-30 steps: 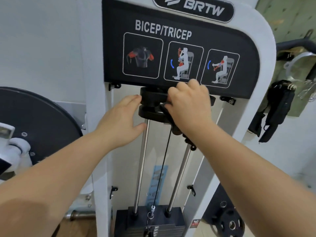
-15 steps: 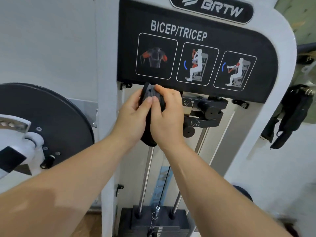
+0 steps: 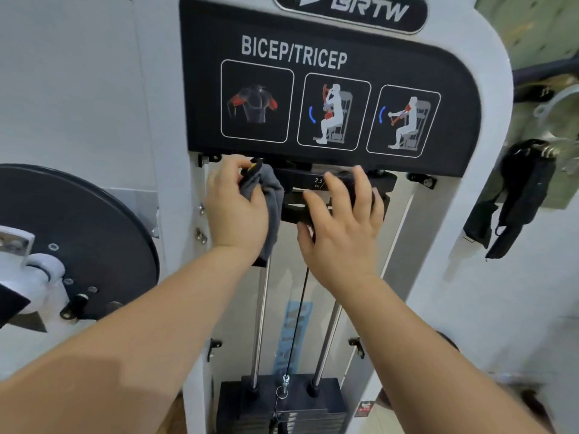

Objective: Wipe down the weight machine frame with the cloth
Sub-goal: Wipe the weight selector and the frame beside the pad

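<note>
Far left: black round metal disc. Beside it stands an upright of the white metal machine frame. Left hand, fingers curled, grips the bunched grey fabric cloth just under the black instruction placard, at the left end of the black weight block. Right hand: fingers spread, nearly straight, laid on that block above the chrome guide rods. Black straps hang far right.

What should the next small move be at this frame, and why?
Probably draw the grey cloth, gripped in the left hand, down the chrome guide rod below it: the cloth is bunched at the rod's top, while the right hand rests on the black weight block.
</note>
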